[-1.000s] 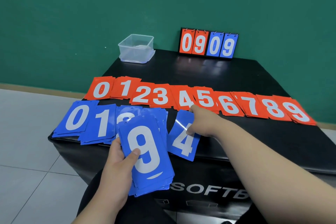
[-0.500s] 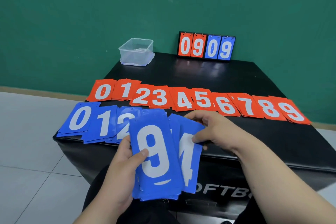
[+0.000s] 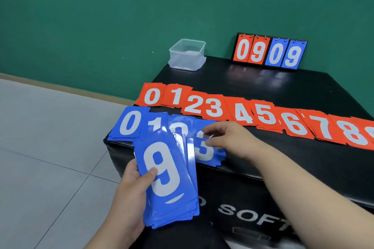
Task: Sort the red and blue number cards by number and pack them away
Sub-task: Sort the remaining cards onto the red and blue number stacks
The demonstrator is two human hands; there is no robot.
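At the near edge of the black box (image 3: pixel 283 87), left hand (image 3: pixel 129 192) grips the blue stack (image 3: pixel 168 178) topped by 9, while right hand (image 3: pixel 228 139) hovers on the blue 3 pile (image 3: pixel 204 152), grip undeterminable.

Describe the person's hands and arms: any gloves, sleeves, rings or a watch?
Both the left hand and the right hand are bare, without gloves or visible rings. The forearms show no sleeve, watch or bracelet as far as the frame reaches.
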